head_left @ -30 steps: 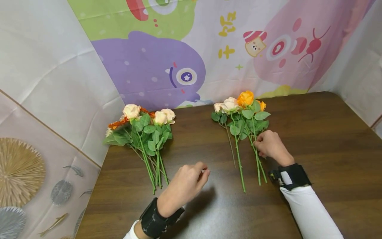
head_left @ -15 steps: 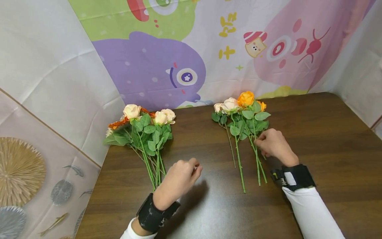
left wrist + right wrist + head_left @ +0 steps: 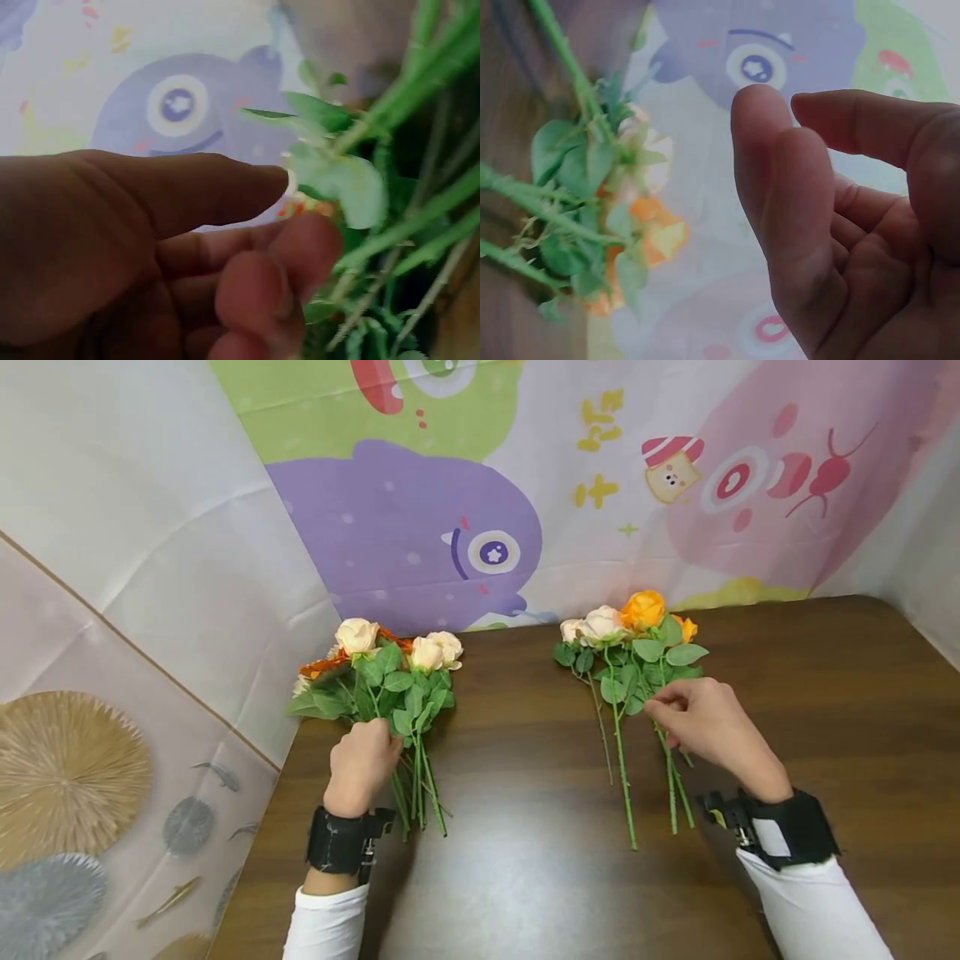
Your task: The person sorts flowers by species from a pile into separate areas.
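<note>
On the left of the table, in the head view, lies a bunch of artificial flowers: cream roses (image 3: 357, 636), orange blooms (image 3: 325, 665), green leaves and long stems (image 3: 420, 781). My left hand (image 3: 362, 767) is over those stems. Its wrist view shows a gap between thumb and loosely bent fingers, with stems (image 3: 420, 232) beyond them and none held. Farther right, pale roses (image 3: 602, 625) and orange roses (image 3: 643, 610) lie with their stems (image 3: 624, 768) toward me. My right hand (image 3: 708, 727) hovers by these stems, fingers loosely bent around nothing in the right wrist view.
The dark wooden table (image 3: 517, 860) stretches between and in front of the two groups of flowers. A cartoon-print cloth (image 3: 420, 527) hangs along its back edge. At the left stands a pale patterned cloth (image 3: 172, 693).
My left hand has moved left and forward from the table's middle to the left flowers. The right hand has shifted only slightly beside its stems. The head view has turned a little left.
</note>
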Available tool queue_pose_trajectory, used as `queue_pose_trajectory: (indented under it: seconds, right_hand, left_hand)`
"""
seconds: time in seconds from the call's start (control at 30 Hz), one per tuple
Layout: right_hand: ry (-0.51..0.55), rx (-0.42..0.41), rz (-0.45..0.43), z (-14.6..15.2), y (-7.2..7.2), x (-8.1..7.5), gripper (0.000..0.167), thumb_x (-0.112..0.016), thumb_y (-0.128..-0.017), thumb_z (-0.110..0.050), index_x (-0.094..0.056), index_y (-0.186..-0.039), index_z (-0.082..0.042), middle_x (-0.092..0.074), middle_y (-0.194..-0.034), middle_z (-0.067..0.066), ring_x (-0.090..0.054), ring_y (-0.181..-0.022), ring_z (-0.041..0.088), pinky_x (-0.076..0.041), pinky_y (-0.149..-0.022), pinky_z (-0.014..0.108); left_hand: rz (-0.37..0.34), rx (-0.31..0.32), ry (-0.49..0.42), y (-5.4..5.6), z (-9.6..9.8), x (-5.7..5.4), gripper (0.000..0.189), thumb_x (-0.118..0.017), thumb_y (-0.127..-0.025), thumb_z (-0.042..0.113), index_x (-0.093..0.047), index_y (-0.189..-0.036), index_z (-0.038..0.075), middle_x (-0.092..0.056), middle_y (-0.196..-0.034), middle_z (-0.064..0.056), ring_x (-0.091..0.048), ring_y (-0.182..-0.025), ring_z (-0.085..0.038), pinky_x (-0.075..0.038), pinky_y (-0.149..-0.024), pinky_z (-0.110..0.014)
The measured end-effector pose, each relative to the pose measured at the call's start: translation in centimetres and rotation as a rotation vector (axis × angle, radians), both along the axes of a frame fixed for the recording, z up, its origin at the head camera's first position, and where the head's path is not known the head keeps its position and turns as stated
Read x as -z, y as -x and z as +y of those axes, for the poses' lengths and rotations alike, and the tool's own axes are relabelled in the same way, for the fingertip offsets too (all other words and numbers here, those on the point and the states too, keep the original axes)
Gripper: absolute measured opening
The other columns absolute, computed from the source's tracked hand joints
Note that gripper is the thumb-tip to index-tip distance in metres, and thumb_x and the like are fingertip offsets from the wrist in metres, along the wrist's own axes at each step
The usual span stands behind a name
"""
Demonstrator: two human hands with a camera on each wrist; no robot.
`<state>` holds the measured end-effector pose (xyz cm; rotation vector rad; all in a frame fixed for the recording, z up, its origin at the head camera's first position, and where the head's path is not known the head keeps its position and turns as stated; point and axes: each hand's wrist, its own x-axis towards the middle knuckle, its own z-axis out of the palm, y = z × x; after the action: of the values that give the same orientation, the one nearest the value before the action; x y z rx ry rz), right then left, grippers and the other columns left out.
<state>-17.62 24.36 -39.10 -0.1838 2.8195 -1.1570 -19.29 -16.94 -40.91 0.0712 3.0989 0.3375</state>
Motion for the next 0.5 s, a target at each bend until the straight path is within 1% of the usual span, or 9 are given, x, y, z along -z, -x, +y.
queue_pose_trajectory:
  seconds: [0.07,0.13,0.2,0.27,0.3,0.4,0.5]
  right_hand:
    - [0.005,0.002,0.013,0.1,-0.5,-0.2,0.025,-0.059,-0.097,-0.022,-0.070,-0.106,-0.001,-0.066,-0.067,0.001,-0.063,-0.056,0.019,-0.048,-0.051,0.031]
    - [0.010,0.005,0.023,0.0,-0.9,-0.4,0.023,-0.060,-0.097,-0.021,-0.070,-0.104,-0.002,-0.066,-0.068,0.001,-0.063,-0.057,0.019,-0.048,-0.050,0.030]
    - [0.017,0.002,0.031,-0.3,-1.1,-0.6,0.022,-0.060,-0.097,-0.021,-0.071,-0.103,-0.003,-0.066,-0.068,0.000,-0.064,-0.057,0.019,-0.048,-0.050,0.030]
    - [0.023,-0.003,0.032,-0.6,-1.2,-0.6,0.022,-0.061,-0.097,-0.022,-0.071,-0.104,-0.003,-0.066,-0.069,0.000,-0.064,-0.057,0.017,-0.049,-0.051,0.031]
    - [0.024,-0.007,0.032,-0.7,-1.2,-0.7,0.023,-0.061,-0.098,-0.022,-0.071,-0.105,-0.003,-0.067,-0.070,0.000,-0.064,-0.057,0.016,-0.049,-0.051,0.031]
    - [0.030,-0.024,0.039,-1.1,-1.2,-0.7,0.025,-0.062,-0.098,-0.022,-0.071,-0.108,-0.001,-0.068,-0.072,0.000,-0.064,-0.057,0.013,-0.050,-0.053,0.031]
    - [0.017,-0.031,0.058,-1.1,-1.2,-0.8,0.023,-0.062,-0.097,-0.019,-0.072,-0.106,-0.001,-0.068,-0.072,-0.001,-0.064,-0.057,0.012,-0.050,-0.054,0.031]
  left_hand:
    - [-0.051,-0.001,0.025,0.4,0.4,0.6,0.041,-0.059,-0.097,0.017,-0.044,-0.059,0.012,-0.037,-0.054,0.001,-0.045,-0.047,-0.019,-0.036,-0.045,-0.034]
    - [-0.107,0.005,0.045,0.7,1.1,1.1,0.041,-0.061,-0.097,0.021,-0.048,-0.059,0.012,-0.041,-0.056,0.000,-0.050,-0.049,-0.021,-0.038,-0.046,-0.036]
    - [-0.146,0.021,0.071,0.8,1.8,1.5,0.040,-0.064,-0.096,0.024,-0.051,-0.060,0.011,-0.045,-0.056,-0.002,-0.053,-0.050,-0.022,-0.041,-0.047,-0.038]
    - [-0.176,0.028,0.091,0.8,2.3,1.7,0.035,-0.065,-0.096,0.024,-0.056,-0.065,0.009,-0.050,-0.059,-0.005,-0.056,-0.053,-0.024,-0.043,-0.049,-0.039]
    - [-0.187,0.029,0.094,0.7,2.4,1.8,0.034,-0.066,-0.095,0.022,-0.056,-0.066,0.008,-0.051,-0.059,-0.006,-0.057,-0.053,-0.025,-0.044,-0.049,-0.040]
    - [-0.190,0.022,0.092,0.5,2.5,2.0,0.029,-0.065,-0.094,0.017,-0.057,-0.068,0.007,-0.053,-0.062,-0.008,-0.057,-0.055,-0.026,-0.044,-0.050,-0.040]
    - [-0.196,0.012,0.074,0.4,2.6,2.1,0.030,-0.064,-0.093,0.013,-0.054,-0.065,0.008,-0.050,-0.061,-0.006,-0.055,-0.054,-0.024,-0.041,-0.050,-0.039]
